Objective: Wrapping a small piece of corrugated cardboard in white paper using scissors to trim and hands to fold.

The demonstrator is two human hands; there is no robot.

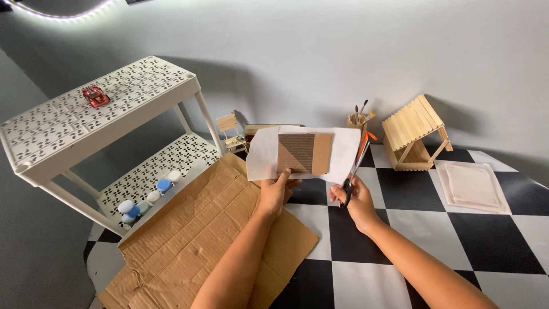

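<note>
My left hand (pixel 275 191) holds up a white sheet of paper (pixel 264 157) by its lower edge, with a brown piece of corrugated cardboard (pixel 305 153) lying against it. My right hand (pixel 353 197) grips a pair of scissors (pixel 355 166) with orange and black handles. The blades point up along the right edge of the paper. Both hands hover above a black and white checkered floor (pixel 434 229).
A large flattened cardboard sheet (pixel 194 240) lies under my left arm. A white perforated two-tier rack (pixel 97 114) stands at left with a red toy car (pixel 95 95) on top and small paint pots (pixel 143 200) below. A wooden stick house (pixel 413 134), brush holder (pixel 357 119), small stick chair (pixel 231 131) and white cloth (pixel 472 186) lie behind.
</note>
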